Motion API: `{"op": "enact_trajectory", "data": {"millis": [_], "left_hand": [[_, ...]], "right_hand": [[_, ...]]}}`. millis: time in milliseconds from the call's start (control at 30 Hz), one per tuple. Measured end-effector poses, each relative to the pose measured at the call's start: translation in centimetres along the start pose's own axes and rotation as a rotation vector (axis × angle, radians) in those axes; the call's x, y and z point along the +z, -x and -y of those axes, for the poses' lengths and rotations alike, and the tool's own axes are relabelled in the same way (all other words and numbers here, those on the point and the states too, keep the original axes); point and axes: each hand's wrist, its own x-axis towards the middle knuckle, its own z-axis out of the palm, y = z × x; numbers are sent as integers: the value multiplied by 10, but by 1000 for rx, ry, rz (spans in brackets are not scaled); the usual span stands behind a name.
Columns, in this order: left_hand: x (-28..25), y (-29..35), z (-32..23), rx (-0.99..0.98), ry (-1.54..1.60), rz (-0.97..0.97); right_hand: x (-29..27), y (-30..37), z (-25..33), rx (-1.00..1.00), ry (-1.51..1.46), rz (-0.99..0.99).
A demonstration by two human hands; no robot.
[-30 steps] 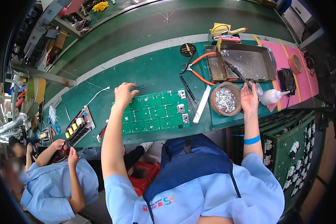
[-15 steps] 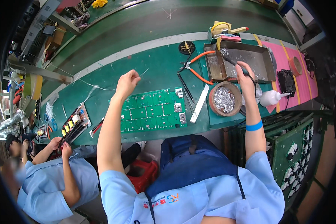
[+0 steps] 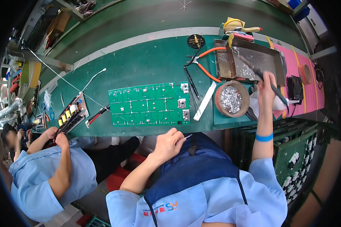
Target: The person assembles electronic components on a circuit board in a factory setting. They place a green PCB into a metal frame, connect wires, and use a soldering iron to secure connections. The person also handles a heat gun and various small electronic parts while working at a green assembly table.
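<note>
My left hand (image 3: 167,145) is closed in a pinch at the bench's front edge, below the circuit board. A thin solder wire (image 3: 188,136) pokes out from its fingers; the rest of the strand runs back across the board to the upper left. My right hand (image 3: 267,89) is wrapped round a soldering iron (image 3: 257,72), whose tip points into the metal tray (image 3: 278,62) holding silvery scraps. The green circuit board (image 3: 140,105) lies flat on the bench, with metal mounts along its right end. A round bowl (image 3: 218,99) of silvery shavings stands left of my right hand.
Orange-handled cutters (image 3: 209,72), a black pen-like tool (image 3: 191,81) and a white strip (image 3: 205,101) lie between board and bowl. A white bottle (image 3: 282,101) stands beyond my right hand. At left a co-worker's hands (image 3: 58,137) hold a component board (image 3: 74,113).
My left hand has come down from above the board to the bench's front edge, drawing the wire with it. My right hand has shifted slightly back with the soldering iron.
</note>
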Motion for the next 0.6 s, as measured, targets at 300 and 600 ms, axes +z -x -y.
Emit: {"op": "enact_trajectory", "data": {"millis": [300, 600], "left_hand": [[31, -26, 19, -244, 201, -395], [37, -30, 27, -151, 103, -378]], "right_hand": [[33, 111, 10, -348, 433, 729], [46, 118, -10, -360, 481, 833]]}}
